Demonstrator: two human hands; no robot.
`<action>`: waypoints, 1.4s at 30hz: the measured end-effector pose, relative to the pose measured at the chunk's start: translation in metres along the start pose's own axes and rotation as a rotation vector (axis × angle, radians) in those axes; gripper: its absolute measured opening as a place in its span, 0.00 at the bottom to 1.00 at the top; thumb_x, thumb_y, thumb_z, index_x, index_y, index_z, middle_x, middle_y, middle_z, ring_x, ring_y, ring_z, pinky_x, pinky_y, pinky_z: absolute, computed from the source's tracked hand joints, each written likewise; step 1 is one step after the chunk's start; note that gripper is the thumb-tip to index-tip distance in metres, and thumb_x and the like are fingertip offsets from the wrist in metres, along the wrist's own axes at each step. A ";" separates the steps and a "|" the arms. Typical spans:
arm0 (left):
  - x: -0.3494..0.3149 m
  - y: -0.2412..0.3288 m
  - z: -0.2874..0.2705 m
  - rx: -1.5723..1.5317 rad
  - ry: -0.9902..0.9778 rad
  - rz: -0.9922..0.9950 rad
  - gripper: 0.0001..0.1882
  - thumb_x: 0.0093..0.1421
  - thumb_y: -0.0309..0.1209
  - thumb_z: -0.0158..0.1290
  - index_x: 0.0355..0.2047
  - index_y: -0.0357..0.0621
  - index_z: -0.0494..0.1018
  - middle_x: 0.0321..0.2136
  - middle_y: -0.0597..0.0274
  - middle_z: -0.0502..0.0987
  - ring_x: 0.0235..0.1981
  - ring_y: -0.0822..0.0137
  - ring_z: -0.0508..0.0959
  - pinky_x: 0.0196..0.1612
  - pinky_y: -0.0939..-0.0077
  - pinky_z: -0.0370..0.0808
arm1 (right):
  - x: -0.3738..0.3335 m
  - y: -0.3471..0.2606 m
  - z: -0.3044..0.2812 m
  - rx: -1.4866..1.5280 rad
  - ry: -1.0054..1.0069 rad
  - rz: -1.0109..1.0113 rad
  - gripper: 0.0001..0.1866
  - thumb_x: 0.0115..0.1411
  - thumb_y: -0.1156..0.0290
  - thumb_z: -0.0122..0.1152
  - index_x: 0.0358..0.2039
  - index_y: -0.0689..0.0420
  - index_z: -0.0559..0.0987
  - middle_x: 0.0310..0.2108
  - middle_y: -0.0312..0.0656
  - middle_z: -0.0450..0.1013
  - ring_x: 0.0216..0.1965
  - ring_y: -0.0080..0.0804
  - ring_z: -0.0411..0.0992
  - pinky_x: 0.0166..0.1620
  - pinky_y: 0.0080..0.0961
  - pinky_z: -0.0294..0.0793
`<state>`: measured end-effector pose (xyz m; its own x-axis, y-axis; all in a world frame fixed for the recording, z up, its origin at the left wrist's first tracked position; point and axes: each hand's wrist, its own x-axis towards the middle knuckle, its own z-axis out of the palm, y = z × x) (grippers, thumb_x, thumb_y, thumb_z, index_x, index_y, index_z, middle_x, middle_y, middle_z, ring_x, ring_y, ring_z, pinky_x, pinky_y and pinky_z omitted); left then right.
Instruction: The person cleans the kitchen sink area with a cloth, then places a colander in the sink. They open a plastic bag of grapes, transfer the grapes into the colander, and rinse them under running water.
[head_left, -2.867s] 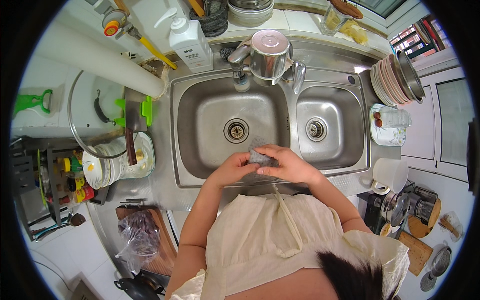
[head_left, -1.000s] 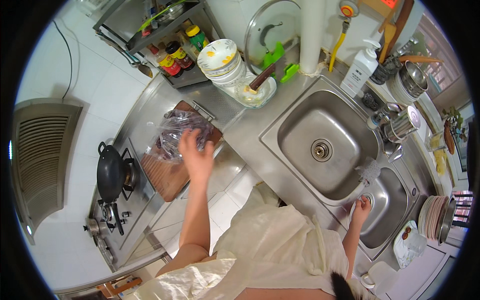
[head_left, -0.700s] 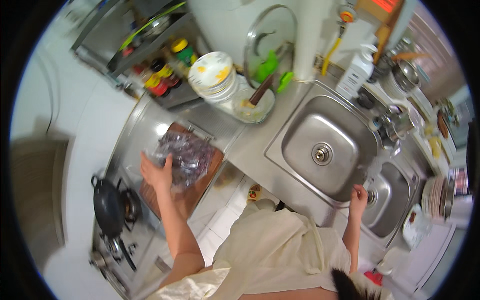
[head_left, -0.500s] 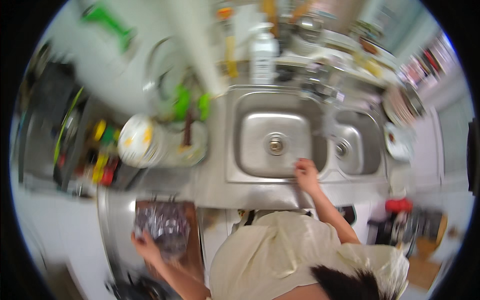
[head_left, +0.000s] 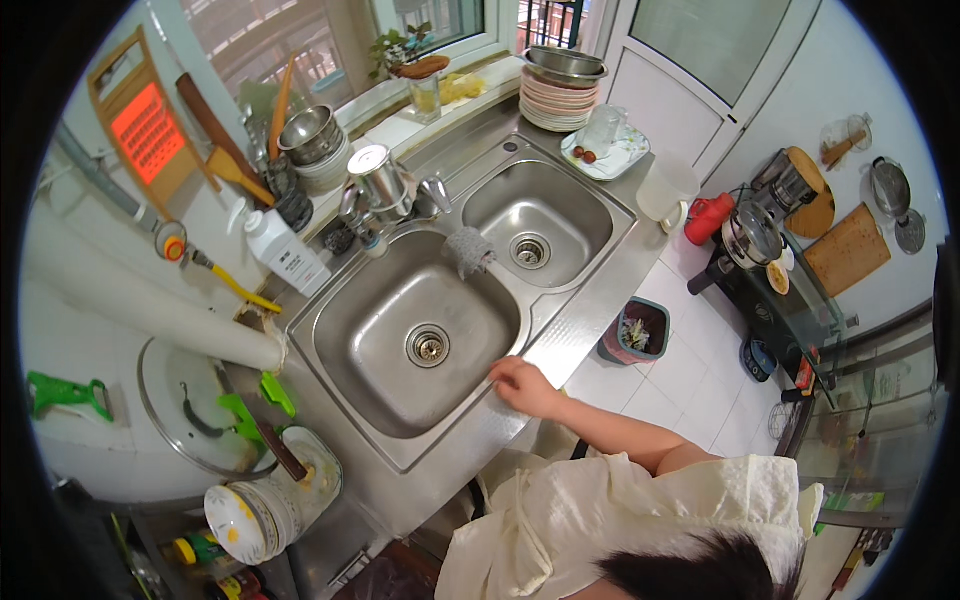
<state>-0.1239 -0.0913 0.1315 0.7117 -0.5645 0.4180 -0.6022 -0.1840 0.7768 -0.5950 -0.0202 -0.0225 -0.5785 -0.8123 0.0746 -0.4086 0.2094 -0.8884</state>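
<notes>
My right hand [head_left: 522, 388] rests at the near rim of the large steel sink basin [head_left: 400, 370], its fingers curled together with nothing visible in them. The double sink has a drain [head_left: 428, 346] in the large basin and a smaller basin [head_left: 545, 210] beyond it to the right. A scrubbing brush or grey mesh scourer [head_left: 469, 252] hangs on the divider between the basins. My left hand is out of view. At the bottom edge, part of a dark bag [head_left: 385, 578] shows on a reddish-brown board [head_left: 428, 562].
Stacked bowls [head_left: 245, 525] and a glass lid [head_left: 185, 400] stand to the left. A white pump bottle [head_left: 285, 252] and the faucet [head_left: 375, 225] are behind the sink. Pink bowls [head_left: 558, 100], a plate [head_left: 622, 160] and a white jug [head_left: 665, 190] stand at the far right; a bin [head_left: 637, 330] is on the floor.
The view has swung to the right. My left hand, earlier on the bagged purple item over the board, has left the picture. My right hand stays by the sink rim.
</notes>
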 end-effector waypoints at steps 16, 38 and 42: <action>-0.100 0.138 0.026 -0.341 0.269 -0.074 0.19 0.63 0.43 0.47 0.34 0.36 0.73 0.19 0.60 0.67 0.20 0.67 0.66 0.24 0.73 0.64 | 0.326 0.045 -0.397 0.749 0.684 0.401 0.19 0.55 0.64 0.57 0.42 0.63 0.68 0.31 0.47 0.70 0.28 0.33 0.71 0.26 0.22 0.74; -0.196 0.236 0.044 -0.607 0.320 -0.115 0.14 0.62 0.36 0.48 0.28 0.35 0.71 0.18 0.58 0.70 0.17 0.65 0.67 0.20 0.73 0.65 | 0.422 0.098 -0.457 1.029 0.658 0.087 0.07 0.56 0.73 0.50 0.24 0.61 0.67 0.16 0.40 0.63 0.14 0.23 0.60 0.14 0.16 0.55; -0.168 0.203 0.036 -0.441 0.321 0.004 0.12 0.61 0.32 0.46 0.38 0.38 0.75 0.19 0.64 0.63 0.18 0.73 0.62 0.20 0.79 0.58 | 0.319 0.047 -0.416 0.973 0.530 0.106 0.09 0.59 0.72 0.51 0.22 0.55 0.66 0.14 0.32 0.57 0.12 0.18 0.52 0.15 0.16 0.47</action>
<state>-0.3783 -0.0629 0.2018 0.8258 -0.2780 0.4906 -0.4454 0.2120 0.8699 -1.0926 -0.0426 0.1478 -0.9010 -0.4315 -0.0451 0.2544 -0.4412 -0.8606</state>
